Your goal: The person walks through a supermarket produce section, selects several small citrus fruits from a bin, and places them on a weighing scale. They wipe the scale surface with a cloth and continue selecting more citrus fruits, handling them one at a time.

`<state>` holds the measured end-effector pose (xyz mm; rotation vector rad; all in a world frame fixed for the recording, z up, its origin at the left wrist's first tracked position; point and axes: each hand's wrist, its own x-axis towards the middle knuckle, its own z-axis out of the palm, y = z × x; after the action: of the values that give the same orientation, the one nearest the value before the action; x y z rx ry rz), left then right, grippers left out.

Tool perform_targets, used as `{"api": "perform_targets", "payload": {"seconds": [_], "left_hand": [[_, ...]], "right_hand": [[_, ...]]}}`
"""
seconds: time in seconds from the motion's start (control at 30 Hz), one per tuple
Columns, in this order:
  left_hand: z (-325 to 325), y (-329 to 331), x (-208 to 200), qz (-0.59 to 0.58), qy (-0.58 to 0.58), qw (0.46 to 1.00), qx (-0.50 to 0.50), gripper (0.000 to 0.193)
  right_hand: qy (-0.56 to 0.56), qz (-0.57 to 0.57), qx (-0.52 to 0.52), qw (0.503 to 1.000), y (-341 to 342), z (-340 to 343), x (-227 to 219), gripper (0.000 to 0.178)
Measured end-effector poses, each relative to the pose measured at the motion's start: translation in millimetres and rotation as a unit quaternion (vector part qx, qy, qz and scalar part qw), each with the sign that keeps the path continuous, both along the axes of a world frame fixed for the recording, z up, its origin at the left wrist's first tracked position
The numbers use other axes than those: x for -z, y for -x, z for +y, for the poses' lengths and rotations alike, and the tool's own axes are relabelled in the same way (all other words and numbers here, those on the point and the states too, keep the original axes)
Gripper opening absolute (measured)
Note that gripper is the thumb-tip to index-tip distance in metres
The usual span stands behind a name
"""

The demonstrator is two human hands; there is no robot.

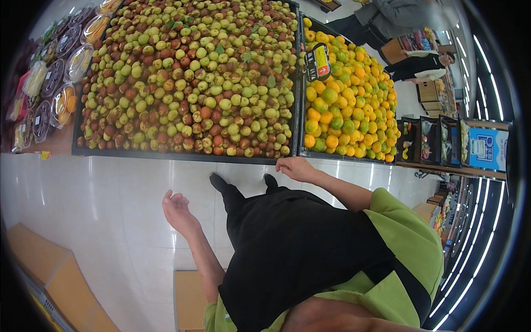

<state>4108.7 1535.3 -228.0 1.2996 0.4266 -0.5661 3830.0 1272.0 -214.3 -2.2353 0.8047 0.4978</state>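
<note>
A broad black bin (182, 157) heaped with jujubes (188, 83), green and reddish brown, stands in front of me. My right hand (296, 168) is at the bin's front edge near its right corner. Its fingers are curled, and whatever they may hold is hidden. Farther left and lower, my left hand (178, 210) hangs over the floor, apart from the bin. Its fingers are loosely bent and apart, with nothing in them. Right of the jujubes, a second black bin (345, 159) holds orange and green mandarins (348, 99), with a black price sign (318, 62) standing among them.
Clear plastic packs (63, 105) of fruit line the left side. Brown cardboard boxes (44, 252) lie at lower left, and another cardboard box (188, 299) is beside my left arm. Two people (381, 25) (420, 67) stand beyond the mandarins. Produce shelves (431, 141) are at right.
</note>
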Motion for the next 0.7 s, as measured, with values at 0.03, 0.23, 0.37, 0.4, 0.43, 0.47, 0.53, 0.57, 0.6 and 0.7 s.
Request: {"api": "perform_targets", "payload": {"seconds": [0.03,0.23,0.37,0.4,0.43,0.47,0.53,0.57,0.6,0.7], "left_hand": [[-4,-3,-1,-0.001,0.002,1.000,0.003,0.036],[-24,-3,0,-0.002,0.005,1.000,0.021,0.034],[-29,8,2,-0.029,0.034,0.998,0.053,0.032],[-32,8,1,-0.018,0.016,0.999,0.047,0.032],[-36,13,1,-0.031,0.026,0.998,0.053,0.033],[-38,19,0,-0.044,0.049,0.997,0.047,0.034],[-42,26,-5,-0.049,0.026,0.996,0.070,0.041],[-44,30,-8,-0.054,0.028,0.995,0.073,0.041],[-48,35,-11,-0.067,0.039,0.993,0.086,0.041],[-57,54,-22,-0.088,0.033,0.991,0.093,0.040]], "right_hand": [[0.003,-0.006,0.006,1.000,1,1,0,0.015],[-0.001,-0.032,0.035,0.999,12,3,6,0.022],[-0.018,-0.030,0.040,0.999,25,4,20,0.026],[-0.007,-0.023,0.054,0.998,31,2,22,0.027],[0.001,-0.040,0.042,0.998,35,2,25,0.028],[0.006,-0.014,0.043,0.999,38,3,27,0.029],[-0.003,-0.026,0.030,0.999,46,3,26,0.028],[-0.001,-0.043,0.033,0.999,52,4,23,0.028],[-0.010,-0.047,0.033,0.998,56,5,20,0.027],[-0.010,-0.098,0.034,0.995,76,4,13,0.028]]}}
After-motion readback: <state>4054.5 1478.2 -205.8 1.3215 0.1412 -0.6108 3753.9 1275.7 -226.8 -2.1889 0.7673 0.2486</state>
